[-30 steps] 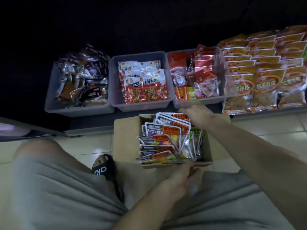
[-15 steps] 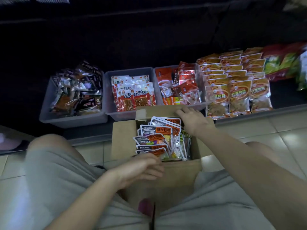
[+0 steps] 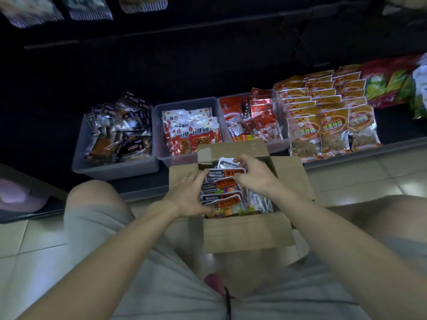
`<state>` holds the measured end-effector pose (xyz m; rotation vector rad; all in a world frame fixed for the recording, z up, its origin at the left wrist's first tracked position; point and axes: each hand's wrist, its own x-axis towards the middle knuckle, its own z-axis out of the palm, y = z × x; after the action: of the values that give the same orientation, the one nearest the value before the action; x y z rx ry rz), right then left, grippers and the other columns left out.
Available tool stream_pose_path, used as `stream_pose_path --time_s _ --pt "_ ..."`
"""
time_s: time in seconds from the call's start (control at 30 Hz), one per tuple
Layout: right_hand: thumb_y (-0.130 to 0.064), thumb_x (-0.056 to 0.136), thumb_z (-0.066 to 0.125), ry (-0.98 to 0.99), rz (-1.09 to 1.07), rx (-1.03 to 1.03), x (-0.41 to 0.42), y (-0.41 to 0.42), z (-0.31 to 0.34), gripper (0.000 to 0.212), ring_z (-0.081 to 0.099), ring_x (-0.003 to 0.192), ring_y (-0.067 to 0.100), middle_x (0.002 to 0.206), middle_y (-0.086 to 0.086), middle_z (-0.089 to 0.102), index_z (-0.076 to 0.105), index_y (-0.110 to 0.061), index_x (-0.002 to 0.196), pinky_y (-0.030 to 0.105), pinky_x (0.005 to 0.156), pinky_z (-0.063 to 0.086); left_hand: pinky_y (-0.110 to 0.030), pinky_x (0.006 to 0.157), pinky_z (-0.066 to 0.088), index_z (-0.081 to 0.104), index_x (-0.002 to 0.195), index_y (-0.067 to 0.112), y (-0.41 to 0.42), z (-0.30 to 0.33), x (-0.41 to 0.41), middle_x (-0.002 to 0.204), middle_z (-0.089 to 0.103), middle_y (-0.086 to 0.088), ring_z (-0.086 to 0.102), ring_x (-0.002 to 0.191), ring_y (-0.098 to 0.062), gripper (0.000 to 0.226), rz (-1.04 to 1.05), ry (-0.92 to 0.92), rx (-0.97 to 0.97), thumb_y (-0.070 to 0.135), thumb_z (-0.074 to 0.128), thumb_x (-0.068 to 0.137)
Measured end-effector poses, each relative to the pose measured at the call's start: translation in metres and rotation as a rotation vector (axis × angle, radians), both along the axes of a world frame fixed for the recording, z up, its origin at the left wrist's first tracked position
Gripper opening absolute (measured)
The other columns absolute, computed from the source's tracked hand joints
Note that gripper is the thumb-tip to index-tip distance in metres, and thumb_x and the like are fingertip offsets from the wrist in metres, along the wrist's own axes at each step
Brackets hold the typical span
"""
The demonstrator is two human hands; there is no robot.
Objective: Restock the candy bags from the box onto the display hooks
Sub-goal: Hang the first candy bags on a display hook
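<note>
- Person is squatting on a tiled floor (image 3: 41, 229), cardboard box (image 3: 245, 234) sitting open between the knees, flaps folded out.
- Candy bags (image 3: 223, 192) are standing packed in a row inside the box, white-edged tops with orange labels showing.
- Left hand (image 3: 188, 195) is lying on the left side of the stack, fingers spread and mostly straight, pressing against the bag tops; thumb is reaching toward the near end of the row. A ring is showing on one finger.
- Right hand (image 3: 250, 173) is reaching in from the right at the far end of the row, fingers curling over and pinching the tops of the rear bags.
- Beyond the box, three grey bins are sitting side by side on a low shelf: left bin (image 3: 115, 168) holding dark-wrapped packets, middle bin (image 3: 161, 155) holding red-and-white packets, right bin (image 3: 277, 144) holding red packets.
- To the right of the bins, orange snack bags (image 3: 323, 116) are lying in overlapping rows, green packs (image 3: 388, 84) further right.
- Upper area is too dark; cannot tell where any hooks are.
</note>
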<state>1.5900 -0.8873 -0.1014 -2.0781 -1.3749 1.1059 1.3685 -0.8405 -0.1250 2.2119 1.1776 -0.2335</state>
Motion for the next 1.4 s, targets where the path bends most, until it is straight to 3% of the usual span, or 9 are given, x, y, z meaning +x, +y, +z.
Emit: stream_pose_path --time_s 0.17,0.3,0.4,0.57,0.67,0.83,1.1,1.27,1.4 --pt "-0.035 0.091 0.068 0.195 0.031 -0.172 0.012 0.000 -0.004 0.053 0.061 0.118 0.020 0.139 0.000 0.056 0.051 -0.033 0.141 0.039 0.099 0.051 -0.045 0.101 0.048 0.028 0.148 0.033 0.005 -0.005 0.011 0.128 0.063 -0.002 0.056 0.121 -0.027 0.099 -0.055 0.082 0.061 0.057 0.083 0.069" --pt "-0.036 0.077 0.080 0.311 0.055 -0.204 0.022 -0.005 -0.010 0.070 0.060 0.122 0.016 0.141 -0.004 0.056 0.049 -0.033 0.140 0.034 0.100 0.049 -0.039 0.092 0.051 0.046 0.142 0.023 0.006 -0.004 0.016 0.125 0.065 -0.004 0.062 0.112 -0.024 0.068 -0.102 0.097 0.055 0.045 0.078 0.086" --pt "-0.044 0.059 0.086 0.293 0.109 -0.277 0.027 -0.006 -0.019 0.093 0.062 0.122 0.014 0.134 -0.008 0.064 0.046 -0.034 0.143 0.042 0.111 0.047 -0.035 0.083 0.048 0.055 0.127 0.021 0.005 -0.006 0.015 0.118 0.064 -0.003 0.060 0.105 -0.021 0.045 -0.132 0.092 0.089 0.043 0.073 0.092" --pt "-0.041 0.052 0.084 0.269 0.129 -0.268 0.024 -0.002 -0.037 0.110 0.073 0.106 0.020 0.118 -0.001 0.073 0.037 -0.032 0.151 0.050 0.098 0.058 -0.033 0.073 0.042 0.048 0.101 0.031 0.006 -0.016 0.012 0.101 0.055 0.004 0.054 0.092 -0.017 0.025 -0.109 -0.005 0.065 0.038 0.071 0.096" --pt "-0.039 0.054 0.084 0.252 0.149 -0.239 0.026 -0.001 -0.045 0.102 0.074 0.101 0.020 0.112 0.000 0.074 0.039 -0.031 0.146 0.053 0.095 0.059 -0.032 0.075 0.042 0.051 0.101 0.027 0.009 -0.019 0.012 0.105 0.057 0.004 0.055 0.097 -0.017 0.018 -0.165 -0.047 0.041 0.033 0.068 0.098" --pt "-0.009 0.075 0.084 0.246 0.139 -0.210 0.021 0.001 -0.037 0.057 0.072 0.104 0.027 0.116 0.004 0.071 0.054 -0.024 0.121 0.052 0.096 0.058 -0.033 0.081 0.045 0.058 0.120 0.019 0.010 -0.023 0.014 0.120 0.062 -0.002 0.058 0.108 -0.020 0.019 -0.220 -0.077 0.011 0.027 0.060 0.103" --pt "-0.010 0.077 0.084 0.334 0.137 -0.148 0.011 -0.004 -0.047 0.047 0.072 0.102 0.011 0.104 -0.005 0.077 0.069 -0.032 0.115 0.033 0.098 0.055 -0.036 0.074 0.049 0.060 0.103 0.024 0.010 -0.018 0.014 0.103 0.067 0.007 0.063 0.094 -0.016 0.004 -0.148 -0.216 0.071 0.027 0.059 0.103" --pt "-0.020 0.084 0.080 0.422 0.033 -0.017 0.008 -0.003 -0.044 0.029 0.075 0.104 0.021 0.107 0.003 0.079 0.076 -0.024 0.113 0.046 0.101 0.056 -0.028 0.075 0.051 0.066 0.102 0.032 0.020 0.001 0.017 0.098 0.071 0.018 0.066 0.093 -0.003 0.002 0.117 -0.405 -0.058 0.031 0.064 0.102" --pt "-0.008 0.095 0.072 0.447 -0.036 0.022 0.013 0.003 -0.030 0.021 0.074 0.100 0.009 0.104 -0.001 0.079 0.075 -0.021 0.111 0.022 0.091 0.054 -0.041 0.073 0.058 0.059 0.100 0.025 0.020 0.004 0.026 0.094 0.073 0.005 0.072 0.089 -0.014 0.019 0.430 -0.584 -0.130 0.034 0.075 0.095"
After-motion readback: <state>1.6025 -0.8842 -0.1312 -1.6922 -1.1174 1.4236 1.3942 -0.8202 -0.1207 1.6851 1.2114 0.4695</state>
